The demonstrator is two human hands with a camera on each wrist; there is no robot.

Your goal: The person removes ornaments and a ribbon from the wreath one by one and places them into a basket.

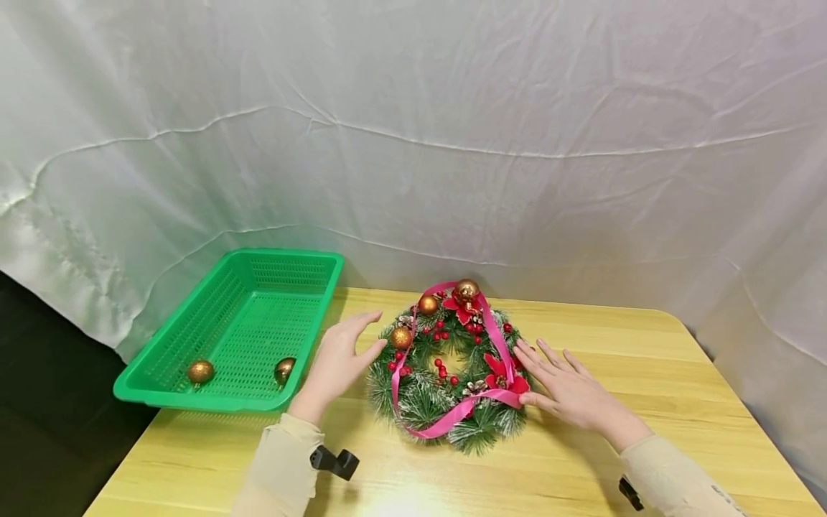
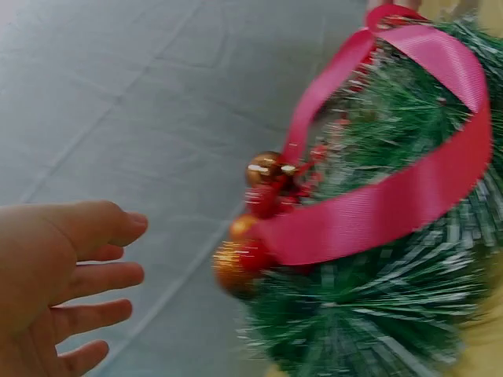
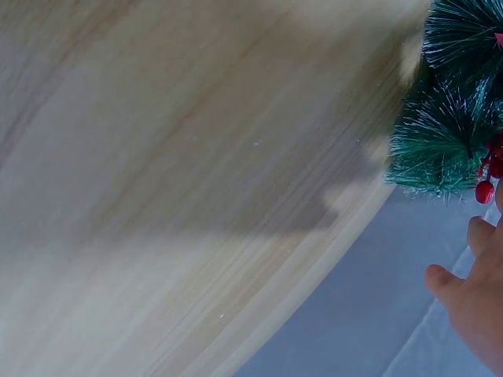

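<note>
A green Christmas wreath (image 1: pixel 423 398) lies on the table, trimmed with red berries, red flowers (image 1: pixel 497 375) and gold-brown baubles (image 1: pixel 400 337). Pink ribbon (image 1: pixel 444 424) loops loosely over it. To the wreath's left, my left hand (image 1: pixel 337 365) holds nothing, its fingers spread and thumb apart; the left wrist view shows a gap between hand and wreath (image 2: pixel 354 314). My right hand (image 1: pixel 571 391) is at the wreath's right edge with fingers extended. Its thumb tip overlaps the ribbon's end beside the lower red flower. In the right wrist view, only part of this hand (image 3: pixel 475 294) shows, below the berries.
A green plastic basket (image 1: pixel 274 309) stands at the left of the wooden table (image 1: pixel 646 359), with one bauble (image 1: pixel 200 371) and another darker bauble (image 1: pixel 284 370) inside. Behind the table hangs a pale cloth (image 1: pixel 452 179).
</note>
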